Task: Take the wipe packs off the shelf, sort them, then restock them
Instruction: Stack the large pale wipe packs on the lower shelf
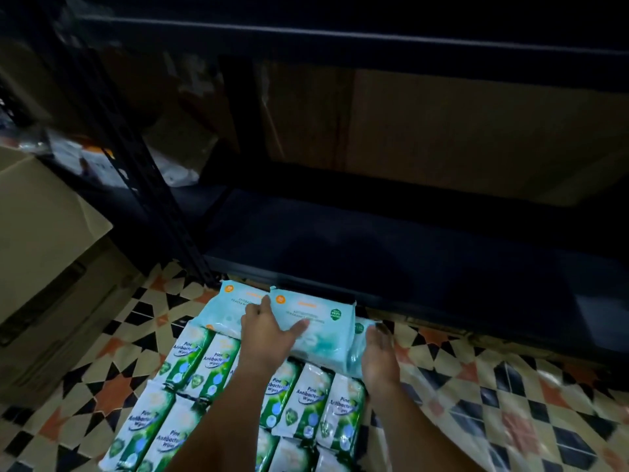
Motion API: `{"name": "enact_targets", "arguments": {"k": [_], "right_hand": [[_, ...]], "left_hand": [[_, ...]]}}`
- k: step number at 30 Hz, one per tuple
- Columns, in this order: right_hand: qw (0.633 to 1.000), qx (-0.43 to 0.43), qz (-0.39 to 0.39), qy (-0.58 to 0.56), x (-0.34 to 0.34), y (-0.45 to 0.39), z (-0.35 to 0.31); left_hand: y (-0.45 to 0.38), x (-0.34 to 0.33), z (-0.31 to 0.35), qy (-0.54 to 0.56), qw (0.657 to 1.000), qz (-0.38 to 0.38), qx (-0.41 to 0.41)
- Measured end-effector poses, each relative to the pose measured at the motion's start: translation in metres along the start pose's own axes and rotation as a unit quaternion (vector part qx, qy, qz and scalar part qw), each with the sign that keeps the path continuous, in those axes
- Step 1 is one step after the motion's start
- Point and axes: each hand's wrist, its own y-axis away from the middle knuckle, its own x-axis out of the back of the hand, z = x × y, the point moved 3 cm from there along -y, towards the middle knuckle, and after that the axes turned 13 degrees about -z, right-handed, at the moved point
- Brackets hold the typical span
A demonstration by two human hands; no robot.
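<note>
- The wipe packs at the front (308, 400) are green and white with blue writing.
- The wipe packs behind them (316, 327) are pale blue-green, with small orange spots and a green badge.
- The floor (510, 396) has a pattern of black, cream and orange stars and diamonds.
- The shelf (391, 253) looks dark, maybe black.

Scene dim overall. The shelf (408, 240) interior lies in deep shadow, detail lost. Light falls from the camera side onto the wipe packs (306, 396) before the shelf. Glare on the floor (510, 403) right of the packs. Edges soft, lines bowed.
</note>
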Motion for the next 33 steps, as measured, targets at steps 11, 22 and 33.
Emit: {"name": "enact_targets", "arguments": {"k": [11,22,33], "right_hand": [[0.994,-0.026,-0.050,-0.099,0.004,0.006,-0.006],[0.985,0.008,-0.051,-0.165,0.011,0.003,0.003],[0.984,0.016,-0.060,-0.169,0.015,0.000,0.006]], "left_hand": [[0.003,-0.022,0.027,0.045,0.998,-0.034,-0.002],[0.002,-0.045,0.046,0.037,0.994,-0.101,0.027],[-0.005,-0.047,0.037,0.052,0.988,-0.125,0.073]]}}
